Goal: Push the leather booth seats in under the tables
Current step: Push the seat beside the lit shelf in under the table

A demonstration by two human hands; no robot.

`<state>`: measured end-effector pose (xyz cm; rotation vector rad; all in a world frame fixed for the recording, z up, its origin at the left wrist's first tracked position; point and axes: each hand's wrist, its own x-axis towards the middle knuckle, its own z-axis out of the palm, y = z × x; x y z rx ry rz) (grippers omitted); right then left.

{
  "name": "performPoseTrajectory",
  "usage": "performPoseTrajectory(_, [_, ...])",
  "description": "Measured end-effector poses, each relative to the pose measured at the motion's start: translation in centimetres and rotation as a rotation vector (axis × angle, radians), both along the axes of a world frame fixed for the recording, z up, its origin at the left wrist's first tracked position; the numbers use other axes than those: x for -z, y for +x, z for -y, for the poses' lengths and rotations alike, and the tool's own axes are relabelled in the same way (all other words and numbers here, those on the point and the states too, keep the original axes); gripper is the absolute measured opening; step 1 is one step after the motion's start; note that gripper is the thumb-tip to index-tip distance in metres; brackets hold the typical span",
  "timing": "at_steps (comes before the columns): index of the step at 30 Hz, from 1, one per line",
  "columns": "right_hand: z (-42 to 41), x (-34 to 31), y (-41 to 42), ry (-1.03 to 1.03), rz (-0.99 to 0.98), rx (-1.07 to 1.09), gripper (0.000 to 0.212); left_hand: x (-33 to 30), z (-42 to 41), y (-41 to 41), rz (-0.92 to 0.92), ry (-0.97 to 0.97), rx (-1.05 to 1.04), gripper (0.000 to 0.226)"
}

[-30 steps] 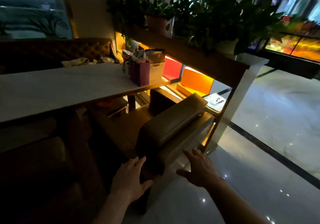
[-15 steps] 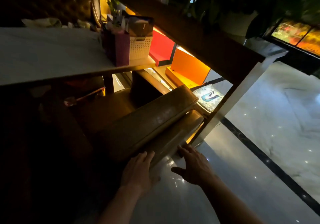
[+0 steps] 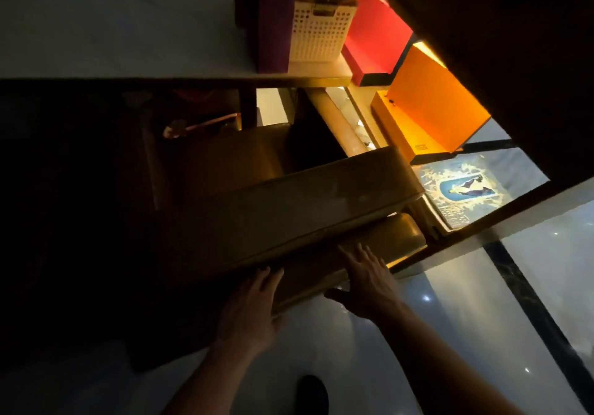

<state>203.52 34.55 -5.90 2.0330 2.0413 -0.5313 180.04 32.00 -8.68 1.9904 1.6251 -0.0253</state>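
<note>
A brown leather booth seat (image 3: pixel 289 209) stands in front of me, its backrest towards me and its cushion reaching under the white-topped table (image 3: pixel 112 28). My left hand (image 3: pixel 250 308) lies flat against the back of the seat, fingers spread. My right hand (image 3: pixel 366 279) presses flat on the same back panel further right, thumb out. Neither hand grips anything. The left part of the seat is lost in darkness.
A purple bag (image 3: pixel 273 28) and a white perforated basket (image 3: pixel 318 35) stand on the table's right end. Red (image 3: pixel 373 38) and orange (image 3: pixel 430 106) lit panels line the wooden divider (image 3: pixel 514 61) at right. My shoe (image 3: pixel 311 395) rests on the glossy floor (image 3: pixel 482 286).
The view has tilted down and come closer to the seat. Both hands have gone from hovering behind the backrest to lying flat on it, and the seat sits further under the table.
</note>
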Motion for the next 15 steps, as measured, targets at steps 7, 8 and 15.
performPoseTrajectory(7, [-4.0,5.0,4.9,0.012,0.003,-0.191,0.125,2.6,0.6,1.6,-0.165,0.092,-0.259,0.088])
performPoseTrajectory(8, [-4.1,5.6,5.4,0.007,-0.004,-0.202,0.125,2.8,0.6,2.0,-0.174,0.095,-0.282,0.089])
performPoseTrajectory(15, [-3.0,8.5,6.0,0.190,0.016,-0.236,0.109,4.3,0.9,3.1,-0.250,0.128,-0.330,0.084])
